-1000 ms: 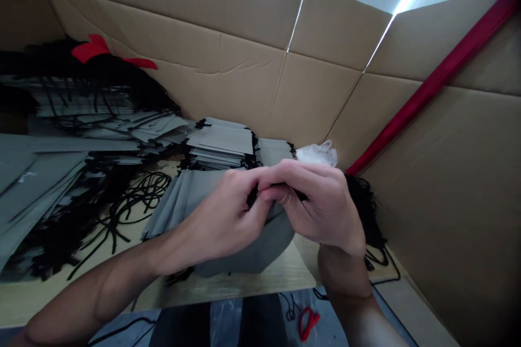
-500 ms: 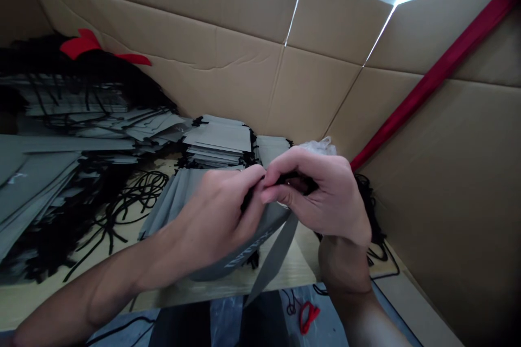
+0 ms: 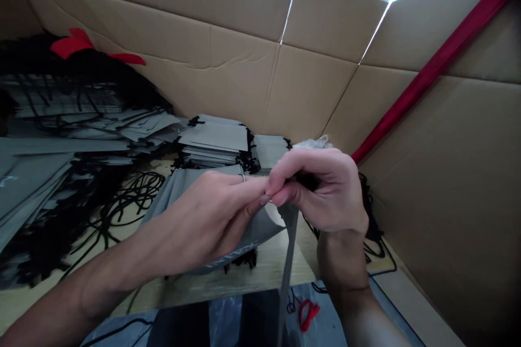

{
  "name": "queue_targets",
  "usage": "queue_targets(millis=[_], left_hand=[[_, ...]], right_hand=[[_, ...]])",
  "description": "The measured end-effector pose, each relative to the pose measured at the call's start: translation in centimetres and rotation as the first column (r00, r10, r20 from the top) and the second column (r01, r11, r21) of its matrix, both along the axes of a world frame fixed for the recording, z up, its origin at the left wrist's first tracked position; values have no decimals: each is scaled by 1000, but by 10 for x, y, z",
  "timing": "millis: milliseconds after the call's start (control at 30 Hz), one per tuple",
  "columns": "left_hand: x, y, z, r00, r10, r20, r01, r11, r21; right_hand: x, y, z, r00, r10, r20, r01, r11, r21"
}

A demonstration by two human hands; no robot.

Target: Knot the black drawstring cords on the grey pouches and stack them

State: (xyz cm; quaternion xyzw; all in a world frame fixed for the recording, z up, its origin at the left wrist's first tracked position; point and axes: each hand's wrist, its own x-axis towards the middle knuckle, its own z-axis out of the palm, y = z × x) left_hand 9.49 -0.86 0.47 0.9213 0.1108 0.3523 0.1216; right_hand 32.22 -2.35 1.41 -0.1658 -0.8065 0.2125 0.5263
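A grey bag point(image 3: 264, 225) with white lettering on its side sits tilted at the front of the table, partly covered by my fingers. My left hand point(image 3: 215, 211), with a ring on one finger, is closed in a pinch at the bag's upper edge. Touching it fingertip to fingertip, my right hand point(image 3: 321, 190) pinches the bag's corner. Whatever small piece lies between the fingertips is hidden. Below my right hand a narrow grey flap point(image 3: 288, 260) hangs past the table edge. More grey bags point(image 3: 179, 181) lie fanned out behind my left hand.
Stacks of flat grey bags point(image 3: 220, 135) with black cord ends stand by the cardboard wall point(image 3: 240, 81). Loose black cords point(image 3: 136, 192) and a large pile of grey pieces point(image 3: 36, 168) lie left. Something red point(image 3: 308, 315) is below the table edge; a dark red strip point(image 3: 427, 84) crosses the right wall.
My left hand has turned and flattened, its fingertips now lower against my right hand's. The grey flap has swung to hang more upright below my right hand. The view has shifted slightly.
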Motion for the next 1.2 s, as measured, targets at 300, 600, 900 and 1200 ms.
queue_targets(millis=[300,600,900,1200], left_hand=[[5,-4,-5,970,218,106,-221,975,14],[9,-4,-3,986,148,73,-142,986,-86],[9,4,-7,996,-32,87,33,999,-13],[7,6,-7,971,-186,150,191,981,-19]], right_hand=[[-4,0,4,997,-50,-65,47,998,-40],[-3,-12,9,996,-39,74,46,994,-98],[5,-7,9,989,100,-108,-133,921,-366],[1,1,5,954,219,-206,-291,847,-445]])
